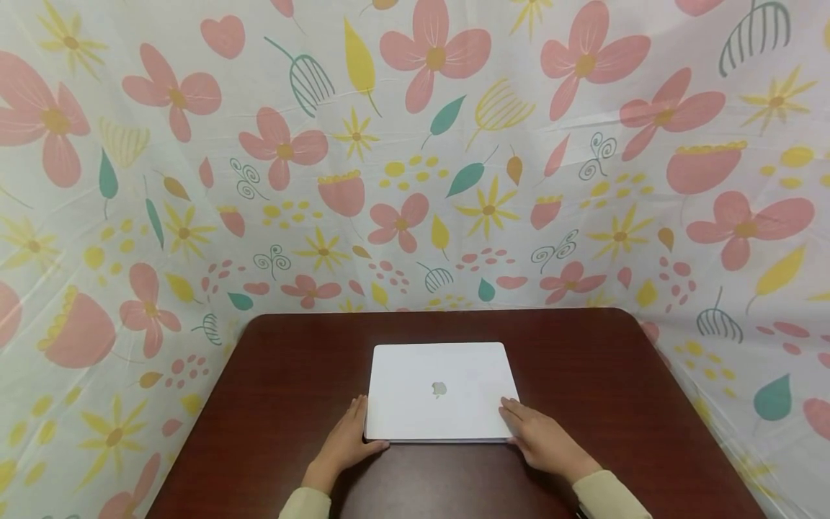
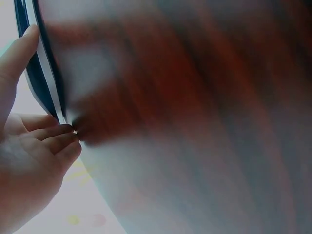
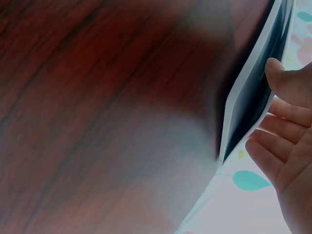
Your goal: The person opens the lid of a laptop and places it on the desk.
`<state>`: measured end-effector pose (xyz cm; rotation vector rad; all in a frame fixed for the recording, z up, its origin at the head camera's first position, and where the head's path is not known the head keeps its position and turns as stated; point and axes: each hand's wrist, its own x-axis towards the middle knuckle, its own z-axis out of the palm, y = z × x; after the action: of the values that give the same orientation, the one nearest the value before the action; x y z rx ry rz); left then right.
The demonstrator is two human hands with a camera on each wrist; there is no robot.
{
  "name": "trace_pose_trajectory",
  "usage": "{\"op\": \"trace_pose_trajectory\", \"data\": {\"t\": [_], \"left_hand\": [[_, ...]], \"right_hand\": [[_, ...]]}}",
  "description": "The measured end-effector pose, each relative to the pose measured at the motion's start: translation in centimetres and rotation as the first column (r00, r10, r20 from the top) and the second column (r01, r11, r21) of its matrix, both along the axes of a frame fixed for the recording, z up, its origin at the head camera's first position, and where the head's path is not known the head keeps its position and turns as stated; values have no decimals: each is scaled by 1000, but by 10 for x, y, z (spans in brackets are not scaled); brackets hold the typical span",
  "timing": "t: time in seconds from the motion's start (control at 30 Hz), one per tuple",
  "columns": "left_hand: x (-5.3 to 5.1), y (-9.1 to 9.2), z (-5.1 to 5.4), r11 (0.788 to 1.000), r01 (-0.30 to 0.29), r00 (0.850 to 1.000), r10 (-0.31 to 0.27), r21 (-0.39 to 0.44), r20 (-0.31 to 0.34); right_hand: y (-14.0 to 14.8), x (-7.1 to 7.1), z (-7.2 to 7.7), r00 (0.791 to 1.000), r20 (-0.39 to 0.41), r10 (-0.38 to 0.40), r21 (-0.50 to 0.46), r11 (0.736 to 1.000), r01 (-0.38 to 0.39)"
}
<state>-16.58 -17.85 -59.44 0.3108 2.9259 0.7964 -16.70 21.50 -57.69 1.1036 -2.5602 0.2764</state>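
A silver laptop [image 1: 421,414] lies lid up on the table, its front edge towards me. My left hand [image 1: 344,443] grips its near left corner, thumb at the front edge and fingers along the side. At the near right corner my right hand [image 1: 545,438] holds it, thumb at the front edge, fingertips on the lid. In the right wrist view a narrow dark gap shows between the lid and base of the laptop [image 3: 233,107], beside the thumb of my right hand [image 3: 292,141]. The left wrist view shows my left hand [image 2: 34,151] against the laptop's edge [image 2: 46,68].
The dark red-brown table [image 1: 285,375] has rounded far corners and extends on both sides of the laptop. A white cloth [image 1: 363,281] printed with flowers and leaves hangs behind the table and along both sides.
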Motion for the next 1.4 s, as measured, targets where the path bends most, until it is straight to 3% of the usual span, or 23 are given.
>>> {"op": "trace_pose_trajectory", "data": {"t": [0.17, 0.43, 0.73, 1.07, 1.4], "left_hand": [[0, -1, -1, 1000, -3, 1000, 3, 5, 7], [-1, -5, -2, 999, 38, 999, -38, 26, -5], [0, -12, 0, 995, 69, 998, -68, 77, -16], [0, -15, -2, 994, 52, 999, -53, 96, 7], [-1, -14, -1, 994, 67, 998, -65, 87, -24]], "right_hand": [[0, 0, 1, 1000, -11, 5, -4, 1000, -5], [1, 0, 5, 1000, -17, 7, -7, 1000, -7], [1, 0, 6, 997, -78, 22, -38, 999, -25], [1, 4, 6, 997, -76, -15, -25, 1000, 14], [1, 5, 9, 997, -37, -75, 3, 997, 75]]}}
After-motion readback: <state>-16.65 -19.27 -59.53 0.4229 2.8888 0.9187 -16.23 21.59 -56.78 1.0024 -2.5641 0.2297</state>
